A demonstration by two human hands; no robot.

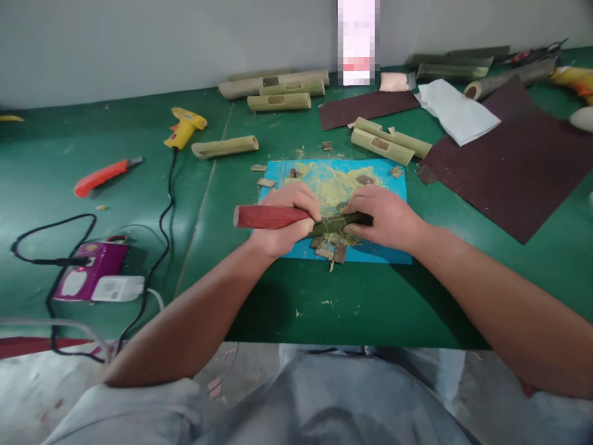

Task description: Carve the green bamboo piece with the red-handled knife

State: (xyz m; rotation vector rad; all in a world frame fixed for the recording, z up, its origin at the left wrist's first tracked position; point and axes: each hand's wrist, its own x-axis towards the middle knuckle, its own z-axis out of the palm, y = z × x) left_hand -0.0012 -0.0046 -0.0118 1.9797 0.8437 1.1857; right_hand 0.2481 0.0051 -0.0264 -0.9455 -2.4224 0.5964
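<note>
My left hand (288, 217) is closed around a tool with a thick red wooden handle (271, 216), which points to the left. The tool's working end is hidden at my fingers, close to the bamboo. My right hand (382, 213) grips a dark green bamboo piece (330, 225), with the fingers on its right end. Both hands are over a blue mat (393, 247) strewn with pale shavings (331, 185). Small bamboo chips (340, 253) lie just below the held piece.
Cut bamboo tubes (226, 147) lie behind the mat, some with rectangular openings (380, 144). At left are a yellow glue gun (184, 128), a red utility knife (104, 177) and a purple power strip (88, 272) with cords. Brown sheets (514, 167) and white paper (456, 111) lie right.
</note>
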